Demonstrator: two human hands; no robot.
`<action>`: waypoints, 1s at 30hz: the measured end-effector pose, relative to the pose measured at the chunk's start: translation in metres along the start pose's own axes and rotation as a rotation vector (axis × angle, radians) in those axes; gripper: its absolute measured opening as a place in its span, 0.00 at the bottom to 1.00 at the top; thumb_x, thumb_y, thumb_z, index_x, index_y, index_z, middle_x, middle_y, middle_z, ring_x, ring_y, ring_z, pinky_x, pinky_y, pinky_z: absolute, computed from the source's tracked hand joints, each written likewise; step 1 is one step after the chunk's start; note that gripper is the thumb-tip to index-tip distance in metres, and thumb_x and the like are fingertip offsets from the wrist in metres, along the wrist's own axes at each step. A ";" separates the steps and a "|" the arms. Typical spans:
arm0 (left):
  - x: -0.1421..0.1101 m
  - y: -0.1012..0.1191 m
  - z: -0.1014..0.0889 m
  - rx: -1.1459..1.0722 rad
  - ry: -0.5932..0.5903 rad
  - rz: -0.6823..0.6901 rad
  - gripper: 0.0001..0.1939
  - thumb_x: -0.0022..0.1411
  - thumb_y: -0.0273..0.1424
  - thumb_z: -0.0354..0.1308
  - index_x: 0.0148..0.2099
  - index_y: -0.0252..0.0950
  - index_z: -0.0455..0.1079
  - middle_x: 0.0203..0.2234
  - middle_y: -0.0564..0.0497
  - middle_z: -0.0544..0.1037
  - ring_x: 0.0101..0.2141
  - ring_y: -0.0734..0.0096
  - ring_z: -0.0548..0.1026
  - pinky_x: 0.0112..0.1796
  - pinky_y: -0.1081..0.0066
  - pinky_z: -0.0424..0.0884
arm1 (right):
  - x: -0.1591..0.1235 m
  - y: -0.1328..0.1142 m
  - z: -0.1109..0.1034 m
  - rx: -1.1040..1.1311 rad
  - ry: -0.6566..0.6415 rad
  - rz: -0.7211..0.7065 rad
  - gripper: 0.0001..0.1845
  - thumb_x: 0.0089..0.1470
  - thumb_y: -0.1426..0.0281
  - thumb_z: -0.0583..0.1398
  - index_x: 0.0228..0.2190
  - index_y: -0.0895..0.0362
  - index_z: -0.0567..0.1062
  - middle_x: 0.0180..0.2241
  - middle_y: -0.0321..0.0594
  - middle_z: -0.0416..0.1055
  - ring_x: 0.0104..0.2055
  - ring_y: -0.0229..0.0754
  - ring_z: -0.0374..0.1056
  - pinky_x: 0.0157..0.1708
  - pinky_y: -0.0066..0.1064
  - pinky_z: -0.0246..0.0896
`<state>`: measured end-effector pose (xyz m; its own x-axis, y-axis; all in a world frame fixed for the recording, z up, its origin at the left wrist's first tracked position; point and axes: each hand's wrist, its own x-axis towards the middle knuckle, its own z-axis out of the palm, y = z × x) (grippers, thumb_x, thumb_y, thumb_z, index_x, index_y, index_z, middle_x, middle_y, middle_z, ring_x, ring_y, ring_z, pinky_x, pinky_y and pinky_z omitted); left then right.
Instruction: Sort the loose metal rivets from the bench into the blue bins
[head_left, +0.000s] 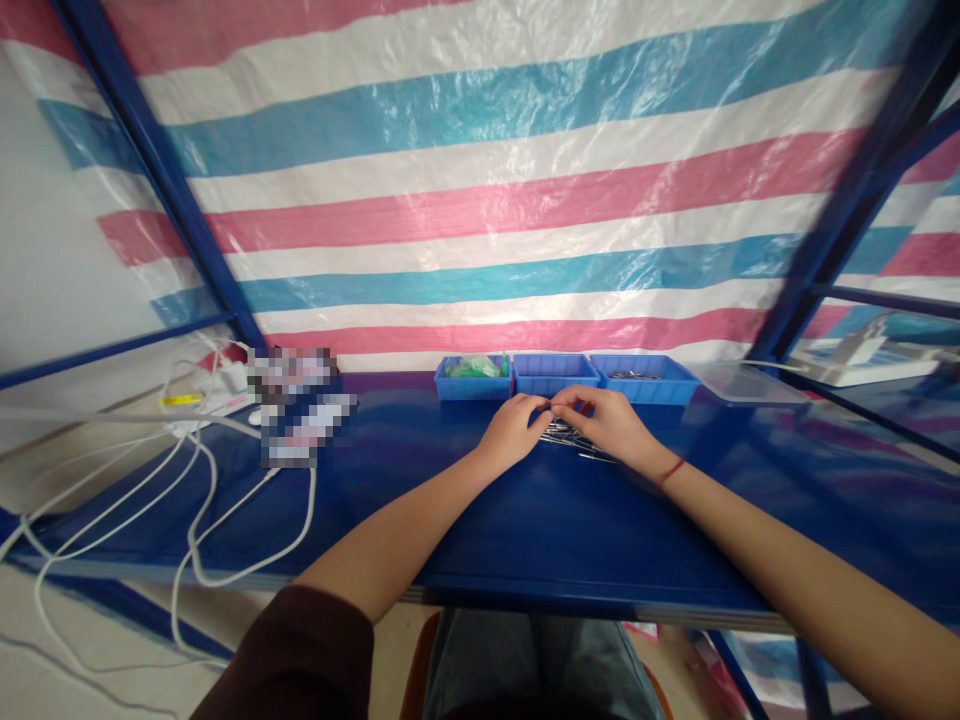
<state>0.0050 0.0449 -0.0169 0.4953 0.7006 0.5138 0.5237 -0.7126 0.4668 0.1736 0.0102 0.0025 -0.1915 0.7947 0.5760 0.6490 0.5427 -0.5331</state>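
My left hand (514, 428) and my right hand (609, 420) meet at the far middle of a blue table (525, 520). Both have their fingers curled into a pinch, fingertips almost touching, around a small item that I cannot make out. Under and just in front of the hands lies a small heap of thin metal parts (574, 438). A red band circles my right wrist.
Three blue bins stand along the back edge: one with green pieces (472, 378), a middle one (555, 373), one with dark metal parts (643, 378). A clear plastic tray (742, 383) sits to their right. White cables (202, 500) trail over the table's left end. A striped tarp hangs behind.
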 end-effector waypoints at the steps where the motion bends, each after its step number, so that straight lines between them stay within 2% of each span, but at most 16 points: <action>1: 0.001 0.000 0.000 -0.030 0.016 0.007 0.13 0.64 0.35 0.49 0.43 0.35 0.71 0.39 0.47 0.76 0.43 0.67 0.73 0.47 0.68 0.67 | 0.000 -0.001 0.001 0.041 0.028 0.022 0.10 0.53 0.64 0.58 0.32 0.56 0.77 0.32 0.38 0.77 0.33 0.41 0.71 0.34 0.33 0.64; 5: 0.001 0.004 0.000 -0.142 0.056 0.020 0.11 0.63 0.33 0.50 0.40 0.36 0.72 0.36 0.49 0.77 0.39 0.69 0.74 0.44 0.70 0.69 | -0.001 -0.001 0.002 0.127 0.115 0.080 0.12 0.51 0.61 0.60 0.32 0.57 0.77 0.30 0.40 0.76 0.32 0.42 0.71 0.32 0.34 0.63; 9: 0.001 0.007 0.001 -0.246 0.058 0.049 0.10 0.62 0.33 0.52 0.42 0.36 0.71 0.37 0.49 0.77 0.38 0.70 0.75 0.43 0.70 0.69 | -0.001 0.001 0.004 0.251 0.137 0.115 0.14 0.49 0.59 0.61 0.32 0.57 0.76 0.31 0.42 0.76 0.32 0.42 0.71 0.34 0.35 0.65; 13: 0.001 0.009 -0.001 -0.284 0.067 0.011 0.10 0.62 0.35 0.52 0.40 0.36 0.71 0.36 0.50 0.78 0.37 0.69 0.75 0.43 0.69 0.69 | -0.001 -0.002 0.005 0.361 0.162 0.158 0.19 0.46 0.58 0.64 0.36 0.58 0.75 0.31 0.41 0.76 0.32 0.42 0.71 0.32 0.35 0.66; 18: 0.002 0.009 -0.001 -0.297 0.082 -0.006 0.10 0.61 0.35 0.53 0.39 0.36 0.71 0.34 0.51 0.78 0.37 0.69 0.75 0.42 0.70 0.69 | -0.002 -0.006 0.005 0.286 0.132 0.156 0.18 0.48 0.56 0.61 0.30 0.59 0.76 0.30 0.42 0.75 0.30 0.41 0.69 0.32 0.34 0.65; 26: 0.002 0.011 -0.001 -0.335 0.091 -0.031 0.10 0.60 0.37 0.54 0.39 0.37 0.69 0.34 0.51 0.77 0.36 0.70 0.74 0.37 0.72 0.69 | -0.005 -0.017 0.001 0.123 0.189 -0.017 0.12 0.53 0.61 0.58 0.30 0.57 0.75 0.30 0.40 0.73 0.29 0.39 0.67 0.29 0.31 0.62; 30: 0.003 0.011 -0.002 -0.370 0.117 -0.041 0.09 0.60 0.36 0.55 0.39 0.37 0.68 0.35 0.52 0.76 0.35 0.72 0.74 0.34 0.74 0.68 | -0.005 -0.016 -0.002 0.070 0.206 -0.021 0.10 0.53 0.64 0.57 0.29 0.56 0.75 0.29 0.39 0.72 0.29 0.38 0.66 0.29 0.31 0.62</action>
<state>0.0104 0.0390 -0.0092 0.3852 0.7351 0.5579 0.2453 -0.6644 0.7060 0.1655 -0.0034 0.0096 -0.0447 0.7146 0.6981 0.5927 0.5815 -0.5573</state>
